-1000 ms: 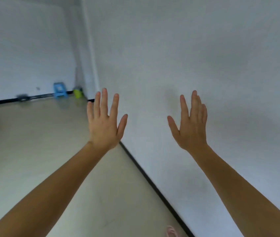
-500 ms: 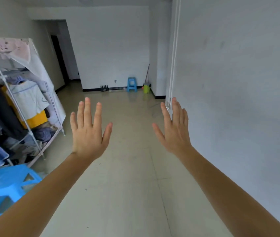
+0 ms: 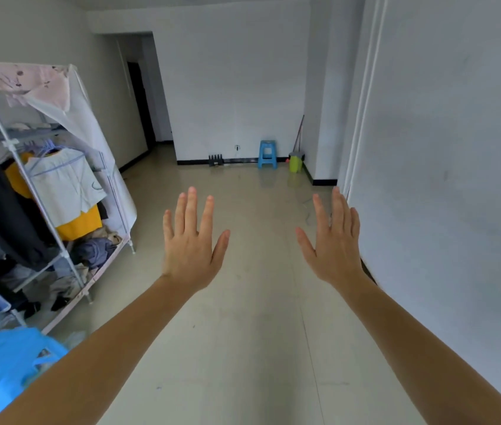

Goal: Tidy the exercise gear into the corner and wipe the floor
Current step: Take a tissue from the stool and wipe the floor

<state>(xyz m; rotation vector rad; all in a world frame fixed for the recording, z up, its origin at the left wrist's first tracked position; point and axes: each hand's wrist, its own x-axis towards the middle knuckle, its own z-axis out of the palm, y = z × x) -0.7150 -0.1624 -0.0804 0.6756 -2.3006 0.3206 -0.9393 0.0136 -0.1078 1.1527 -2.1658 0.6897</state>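
My left hand (image 3: 192, 240) and my right hand (image 3: 333, 243) are stretched out in front of me at chest height, backs toward me, fingers spread, holding nothing. Below them lies the pale tiled floor (image 3: 261, 332). Far away against the back wall stand small black dumbbells (image 3: 215, 160). In the far right corner a mop or broom handle (image 3: 298, 133) leans over a green bucket (image 3: 296, 162). Both hands are far from all of these.
A fabric wardrobe rack (image 3: 44, 185) full of clothes fills the left side. A blue plastic stool (image 3: 7, 363) is close at my lower left, another blue stool (image 3: 267, 154) stands by the back wall. A white wall (image 3: 442, 210) runs along my right. A dark doorway (image 3: 140, 102) opens at the back left.
My view has swung left from the white wall to look down the room, so the wardrobe and near stool came into sight. Both hands stayed raised and spread.
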